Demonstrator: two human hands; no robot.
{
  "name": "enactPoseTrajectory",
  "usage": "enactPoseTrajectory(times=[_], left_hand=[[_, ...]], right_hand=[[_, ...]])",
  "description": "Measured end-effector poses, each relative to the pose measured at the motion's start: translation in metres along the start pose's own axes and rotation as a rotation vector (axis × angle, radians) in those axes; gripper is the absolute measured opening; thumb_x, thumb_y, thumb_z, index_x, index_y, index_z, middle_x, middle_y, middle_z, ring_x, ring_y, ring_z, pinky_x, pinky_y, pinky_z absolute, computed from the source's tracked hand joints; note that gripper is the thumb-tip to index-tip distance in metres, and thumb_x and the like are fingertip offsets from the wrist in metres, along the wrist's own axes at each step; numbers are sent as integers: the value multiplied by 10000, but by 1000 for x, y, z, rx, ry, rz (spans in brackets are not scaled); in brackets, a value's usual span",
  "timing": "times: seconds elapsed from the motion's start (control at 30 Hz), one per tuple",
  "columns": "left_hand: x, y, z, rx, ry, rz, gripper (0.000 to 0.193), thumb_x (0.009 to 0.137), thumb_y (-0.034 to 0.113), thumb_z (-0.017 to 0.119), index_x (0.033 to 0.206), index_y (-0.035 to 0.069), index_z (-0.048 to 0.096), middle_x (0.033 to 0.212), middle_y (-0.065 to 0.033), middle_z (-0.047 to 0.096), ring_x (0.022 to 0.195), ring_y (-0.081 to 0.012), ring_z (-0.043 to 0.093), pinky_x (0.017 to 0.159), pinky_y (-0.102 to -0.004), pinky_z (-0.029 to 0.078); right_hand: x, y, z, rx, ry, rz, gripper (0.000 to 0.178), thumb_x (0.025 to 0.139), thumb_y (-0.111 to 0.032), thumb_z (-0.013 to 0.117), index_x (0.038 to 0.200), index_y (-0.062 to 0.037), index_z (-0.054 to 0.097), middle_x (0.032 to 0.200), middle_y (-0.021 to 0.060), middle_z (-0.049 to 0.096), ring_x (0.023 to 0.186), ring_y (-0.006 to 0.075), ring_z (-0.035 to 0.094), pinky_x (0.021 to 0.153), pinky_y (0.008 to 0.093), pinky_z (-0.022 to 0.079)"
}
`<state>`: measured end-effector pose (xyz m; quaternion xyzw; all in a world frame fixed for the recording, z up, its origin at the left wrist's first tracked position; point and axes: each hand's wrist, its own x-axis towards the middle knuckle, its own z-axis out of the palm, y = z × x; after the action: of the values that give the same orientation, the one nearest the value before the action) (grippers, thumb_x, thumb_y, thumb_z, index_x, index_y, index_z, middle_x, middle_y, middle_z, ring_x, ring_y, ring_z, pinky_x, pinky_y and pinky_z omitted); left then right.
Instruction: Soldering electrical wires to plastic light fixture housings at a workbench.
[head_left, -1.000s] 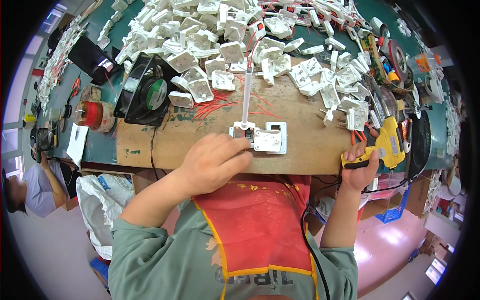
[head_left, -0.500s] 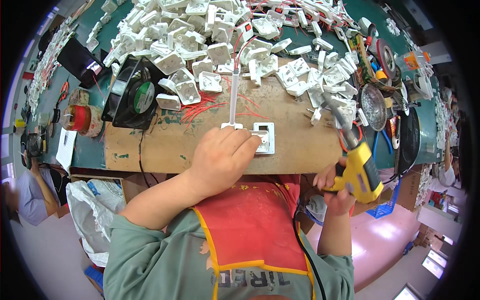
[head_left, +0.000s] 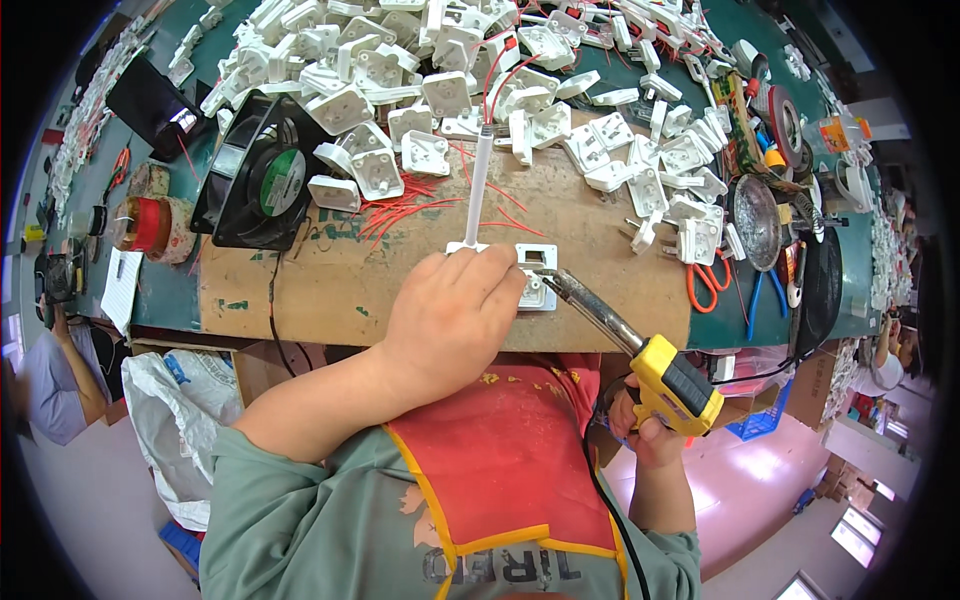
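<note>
1. The green counter (head_left: 172,290) is carrying a brown board (head_left: 350,270).
2. At left, a black fan (head_left: 245,185) is standing near the board's edge.
3. The left hand (head_left: 450,305) is resting on the board; its fingertips are hidden, so whether its grip is closing on anything, I cannot tell.
4. The white part (head_left: 537,293) is lying just right of that hand, partly covered.
5. The yellow gun (head_left: 680,385) is now pointing inward, its tip newly hanging at the part, apparently bringing both hands' work together; contact is staying unclear.
6. The right hand (head_left: 645,430) is wrapping its grip around the gun's handle.
</note>
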<state>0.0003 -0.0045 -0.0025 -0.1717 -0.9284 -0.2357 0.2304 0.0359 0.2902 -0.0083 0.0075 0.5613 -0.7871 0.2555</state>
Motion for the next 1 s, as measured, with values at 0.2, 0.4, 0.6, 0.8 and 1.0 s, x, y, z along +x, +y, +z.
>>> enactPoseTrajectory(times=[0.2,0.4,0.6,0.8,1.0], left_hand=[[0,0,1,15,-24,-8,137,756,33,677,882,39,623,947,-69,613,755,-229,602,634,-354,449],[-1,0,-4,14,-57,-29,129,765,36,668,883,43,617,966,-71,610,777,-232,601,657,-355,446],[1,1,-3,8,-72,-35,132,769,39,668,890,43,617,974,-73,608,783,-235,599,666,-357,447],[1,0,-3,-12,-62,-35,128,774,46,669,890,45,616,987,-71,609,787,-234,595,671,-356,443],[1,2,-3,-2,-82,-41,126,772,48,663,889,46,616,989,-69,608,790,-234,594,676,-359,441]], right_hand=[[1,-1,0,-15,17,27,677,747,-423,824,1158,14,510,637,33,489,502,139,466,444,261,373],[-2,-5,-1,100,26,104,656,720,-360,855,1152,17,537,696,43,527,572,137,498,531,263,413],[2,-6,-3,92,23,106,646,732,-379,840,1141,19,535,684,50,529,560,151,510,521,264,420],[2,-4,-4,95,33,64,624,743,-386,829,1108,30,540,664,69,538,526,163,530,494,280,444],[3,-6,-3,101,-10,48,591,789,-356,784,1136,49,530,644,82,537,510,165,521,485,283,441]])
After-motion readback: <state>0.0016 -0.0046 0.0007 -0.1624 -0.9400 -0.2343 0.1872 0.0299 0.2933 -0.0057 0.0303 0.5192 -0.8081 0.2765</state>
